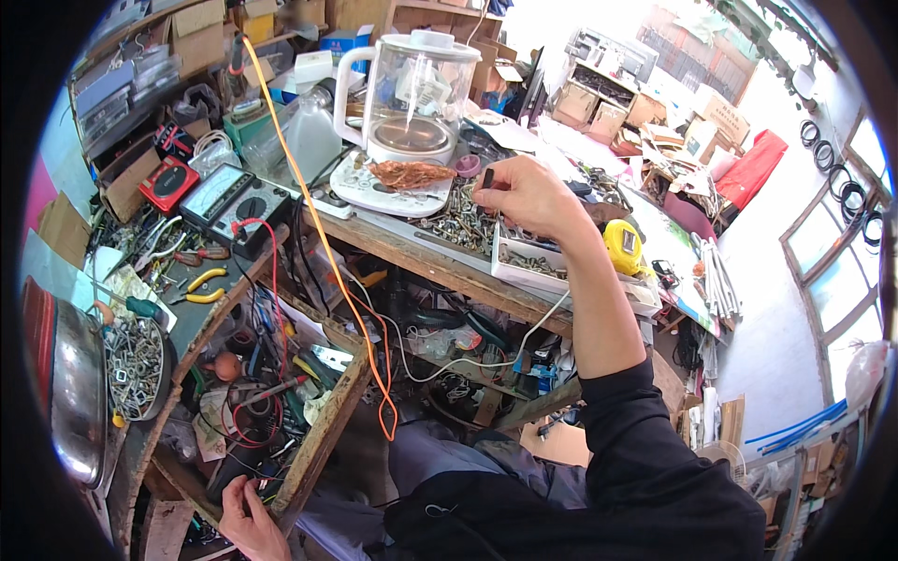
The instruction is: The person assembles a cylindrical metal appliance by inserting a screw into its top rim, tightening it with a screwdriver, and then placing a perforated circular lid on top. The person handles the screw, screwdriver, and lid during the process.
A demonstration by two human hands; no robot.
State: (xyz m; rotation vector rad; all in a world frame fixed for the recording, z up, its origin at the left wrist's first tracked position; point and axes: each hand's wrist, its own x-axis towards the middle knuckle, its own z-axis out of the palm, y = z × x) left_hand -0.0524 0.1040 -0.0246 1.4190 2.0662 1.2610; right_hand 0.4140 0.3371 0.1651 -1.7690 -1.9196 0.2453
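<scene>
My right hand (533,194) is closed in a pinch on a small black stick-like piece (487,178); its exact kind is not clear. It hovers over a heap of loose screws (460,221) on the workbench, beside a white open box (529,266) of more screws. Low on the left, my left hand (253,525) rests by the front of an open wooden drawer (327,432) crammed with tools and wires. Two of its fingers are stretched out and slightly apart, with nothing visible between them.
A glass jug with a white handle (354,97) stands on a white base (348,183), near a copper-coloured bundle (412,175). An analog multimeter (234,208) sits left. An orange cord (318,217) hangs across the bench edge. A yellow tape measure (623,247) lies beyond my right forearm.
</scene>
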